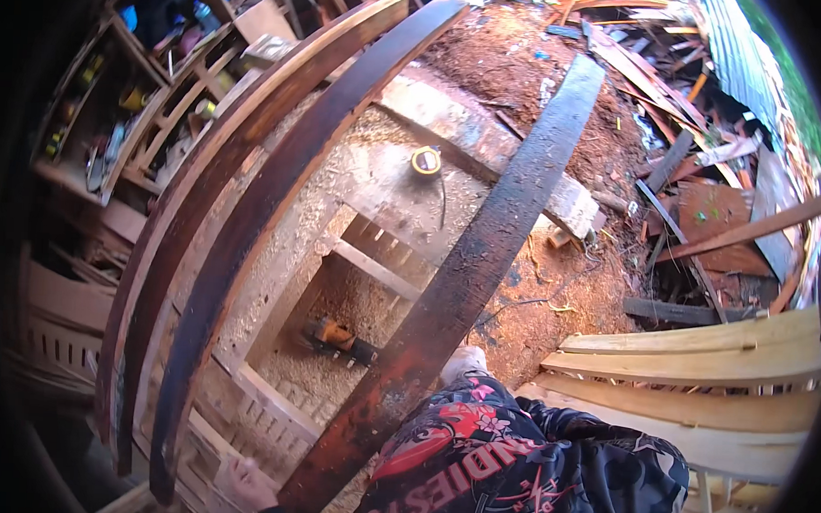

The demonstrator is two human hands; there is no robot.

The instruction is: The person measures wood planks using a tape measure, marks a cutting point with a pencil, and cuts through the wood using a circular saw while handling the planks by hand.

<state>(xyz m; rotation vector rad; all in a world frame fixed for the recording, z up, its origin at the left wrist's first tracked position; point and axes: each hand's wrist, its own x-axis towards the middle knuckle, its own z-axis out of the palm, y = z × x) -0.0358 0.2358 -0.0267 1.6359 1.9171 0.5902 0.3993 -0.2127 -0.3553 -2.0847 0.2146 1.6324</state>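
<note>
My left hand [244, 480] is at the bottom left, fingers curled beside pale strips of wood and the dark plank [478, 259] that slants across the middle; what it grips is unclear. My right hand is not visible. Further left, two more long, weathered boards [249, 215] [206, 148] lie over a sawdust-covered wooden bench [295, 189]. A yellow tape measure [426, 161] rests on the bench. A yellow-and-black power tool [335, 338] lies in the opening below, partly under the dark plank.
Shelves [126, 102] with tools and containers stand at the upper left. Scrap wood [692, 221] and corrugated sheeting [738, 60] fill the upper right. Pale planks [687, 366] lie at the lower right. Reddish sawdust [554, 289] covers the ground.
</note>
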